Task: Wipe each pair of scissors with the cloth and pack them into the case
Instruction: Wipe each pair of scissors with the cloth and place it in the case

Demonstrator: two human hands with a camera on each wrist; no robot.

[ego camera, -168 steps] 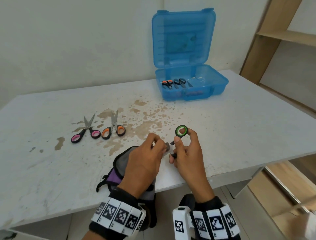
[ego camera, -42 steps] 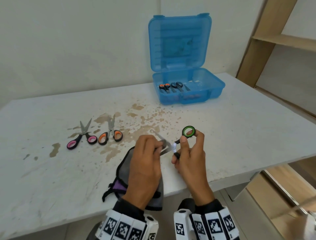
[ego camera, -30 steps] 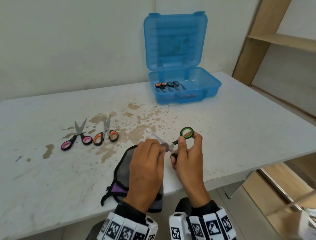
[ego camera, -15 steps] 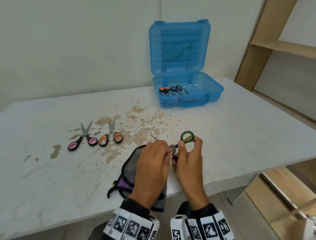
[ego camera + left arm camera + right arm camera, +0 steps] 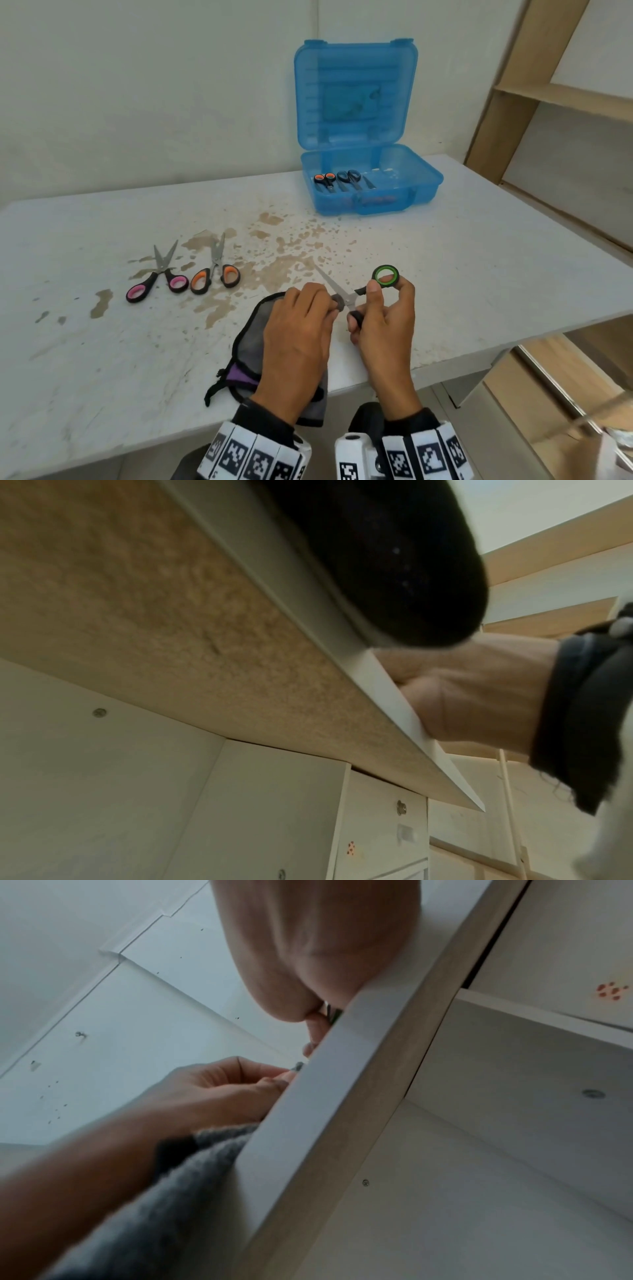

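Cloth (image 5: 337,303) slid back to the steel blade's (image 5: 330,282) pivot.

No legible text, brand, number or sign appears in any view. The wrist bands (image 5: 253,455) at the bottom of the head view carry black-and-white square marker patterns, not readable characters. The blue case (image 5: 371,192), upper centre, bears a faint patch on its lid, too indistinct to read as a label.
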